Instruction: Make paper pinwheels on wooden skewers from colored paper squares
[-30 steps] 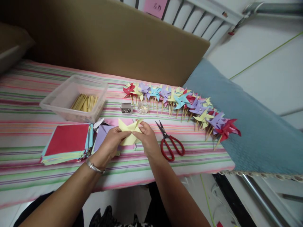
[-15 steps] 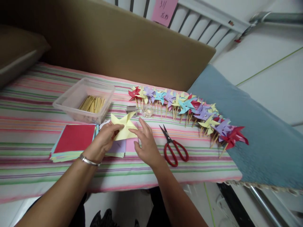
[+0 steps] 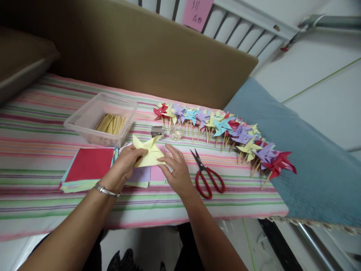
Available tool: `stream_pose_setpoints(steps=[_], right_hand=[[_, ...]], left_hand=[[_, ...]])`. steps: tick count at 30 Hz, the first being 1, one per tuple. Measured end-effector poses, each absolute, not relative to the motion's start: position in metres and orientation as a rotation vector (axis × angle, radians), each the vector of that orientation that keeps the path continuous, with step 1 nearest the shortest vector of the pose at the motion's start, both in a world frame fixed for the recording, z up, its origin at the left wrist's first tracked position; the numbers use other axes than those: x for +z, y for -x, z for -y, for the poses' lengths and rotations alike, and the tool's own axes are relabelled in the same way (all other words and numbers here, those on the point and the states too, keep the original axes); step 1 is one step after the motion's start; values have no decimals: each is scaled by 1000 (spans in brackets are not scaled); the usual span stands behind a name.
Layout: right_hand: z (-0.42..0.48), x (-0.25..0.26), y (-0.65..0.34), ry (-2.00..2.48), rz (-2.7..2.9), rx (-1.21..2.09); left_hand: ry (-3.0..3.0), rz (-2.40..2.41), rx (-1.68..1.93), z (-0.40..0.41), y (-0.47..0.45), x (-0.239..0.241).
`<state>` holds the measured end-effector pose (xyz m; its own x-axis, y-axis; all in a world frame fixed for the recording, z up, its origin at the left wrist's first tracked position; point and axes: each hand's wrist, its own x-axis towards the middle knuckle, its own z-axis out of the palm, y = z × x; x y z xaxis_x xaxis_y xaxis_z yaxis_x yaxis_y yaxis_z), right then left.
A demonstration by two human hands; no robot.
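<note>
My left hand [image 3: 122, 167] pinches a yellow paper pinwheel piece [image 3: 149, 152] held just above the striped cloth. At the piece's right corner my right hand [image 3: 176, 169] grips its edge between thumb and fingers. Under the piece lie purple and pink paper squares [image 3: 148, 174]. A stack of coloured paper with a red sheet on top [image 3: 87, 167] lies left of my left hand. Red-handled scissors [image 3: 207, 175] lie open just right of my right hand.
A clear plastic tub of wooden sticks [image 3: 105, 121] stands at the back left. A small box of pins [image 3: 156, 131] and a clear cup [image 3: 176, 132] sit behind the paper. A long row of finished pinwheels [image 3: 225, 130] runs back right. A brown board [image 3: 146, 52] stands behind.
The right hand let go of the yellow piece half a second ago, fingers spread, and has now closed on its right corner again. The left hand kept its hold throughout.
</note>
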<state>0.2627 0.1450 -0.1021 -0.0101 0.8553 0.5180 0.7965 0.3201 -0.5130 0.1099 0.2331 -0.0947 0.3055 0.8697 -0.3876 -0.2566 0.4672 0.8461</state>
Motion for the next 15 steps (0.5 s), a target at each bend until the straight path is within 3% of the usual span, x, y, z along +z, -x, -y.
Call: stream_pose_setpoints(steps=[15], right_hand=[[-142, -98, -262, 1491, 1694, 174]], left_hand=[[-891, -1044, 814, -237, -110, -108]])
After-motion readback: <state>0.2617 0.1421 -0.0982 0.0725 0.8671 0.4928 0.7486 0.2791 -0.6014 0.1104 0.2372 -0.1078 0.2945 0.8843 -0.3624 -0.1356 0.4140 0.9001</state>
